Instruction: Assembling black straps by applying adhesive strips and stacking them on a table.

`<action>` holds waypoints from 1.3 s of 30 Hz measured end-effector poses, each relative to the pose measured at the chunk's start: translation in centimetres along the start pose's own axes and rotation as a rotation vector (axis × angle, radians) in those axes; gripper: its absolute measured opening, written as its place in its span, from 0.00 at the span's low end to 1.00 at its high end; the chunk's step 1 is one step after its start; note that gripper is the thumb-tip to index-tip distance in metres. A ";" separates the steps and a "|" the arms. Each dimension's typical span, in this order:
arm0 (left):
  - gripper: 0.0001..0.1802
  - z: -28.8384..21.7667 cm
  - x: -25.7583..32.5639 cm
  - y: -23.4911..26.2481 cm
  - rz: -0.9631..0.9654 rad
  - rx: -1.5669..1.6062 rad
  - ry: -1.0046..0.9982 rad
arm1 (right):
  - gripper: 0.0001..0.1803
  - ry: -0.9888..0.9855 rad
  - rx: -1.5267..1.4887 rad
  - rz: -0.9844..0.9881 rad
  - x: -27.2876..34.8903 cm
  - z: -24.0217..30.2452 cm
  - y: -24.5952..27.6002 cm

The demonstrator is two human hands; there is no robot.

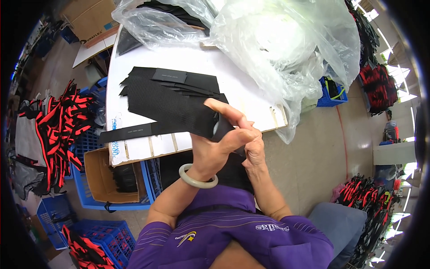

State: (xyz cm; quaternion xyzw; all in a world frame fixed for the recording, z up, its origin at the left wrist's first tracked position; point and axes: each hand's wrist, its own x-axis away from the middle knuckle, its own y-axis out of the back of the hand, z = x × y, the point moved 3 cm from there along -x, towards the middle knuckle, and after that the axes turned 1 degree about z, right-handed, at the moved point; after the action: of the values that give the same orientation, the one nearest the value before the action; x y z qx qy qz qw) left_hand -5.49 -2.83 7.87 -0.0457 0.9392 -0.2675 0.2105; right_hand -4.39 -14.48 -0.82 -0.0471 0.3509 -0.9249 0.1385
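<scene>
Both hands meet at the table's front edge around black ribbed fabric strips. My left hand (208, 156), with a pale bangle on its wrist, is closed on the near end of a black fabric strip (179, 114). My right hand (254, 145) presses in from the other side, fingers bent over the folded end of that strip. Overlapping fingers partly hide the fold. Beyond the hands, a fanned stack of black fabric pieces (201, 82) lies on the white tabletop (242, 83). A narrow labelled black strip (127, 133) sticks out to the left past the table edge.
Crumpled clear plastic bags (277, 49) cover the table's far right and hang over its edge. Below the table's left side, a cardboard box (101, 175) sits in a blue crate (83, 190). Red-and-black pieces (62, 134) are heaped at left. A grey padded seat (338, 228) is at lower right.
</scene>
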 end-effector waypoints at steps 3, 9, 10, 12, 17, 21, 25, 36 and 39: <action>0.12 -0.1 0.3 1.4 0.072 -0.046 -0.008 | 0.12 -0.073 0.032 0.103 0.3 -0.7 2.0; 0.14 -0.3 0.4 0.4 -0.043 0.059 -0.014 | 0.13 -0.091 -0.138 -0.004 0.5 -2.0 1.6; 0.13 -0.1 0.5 0.5 -0.056 -0.009 -0.042 | 0.13 -0.085 -0.110 0.007 0.5 -2.1 1.9; 0.11 -0.1 0.8 0.5 -0.083 0.016 -0.013 | 0.12 -0.088 -0.077 -0.033 0.5 -1.9 1.0; 0.06 0.5 0.8 0.8 -0.122 0.112 0.030 | 0.22 0.002 -0.075 -0.030 0.6 -1.8 1.4; 0.18 0.6 0.0 1.5 -0.111 0.181 0.147 | 0.06 0.019 0.073 -0.025 0.7 -0.6 0.7; 0.22 2.4 -0.9 3.6 -0.197 0.361 0.253 | 0.05 0.045 0.287 -0.087 0.4 0.3 0.0; 0.28 3.2 -1.3 5.3 -0.109 0.272 0.256 | 0.13 -0.270 0.476 0.134 -2.0 3.7 0.6; 0.29 2.6 -0.4 6.2 -0.121 0.080 0.327 | 0.07 0.072 0.855 0.096 -2.7 5.3 0.7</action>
State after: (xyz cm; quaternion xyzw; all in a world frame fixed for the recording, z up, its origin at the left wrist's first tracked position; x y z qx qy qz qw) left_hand -3.91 1.23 2.81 -0.0497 0.9450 -0.3206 0.0403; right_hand -0.70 -17.61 2.69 0.0632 -0.0572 -0.9807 0.1761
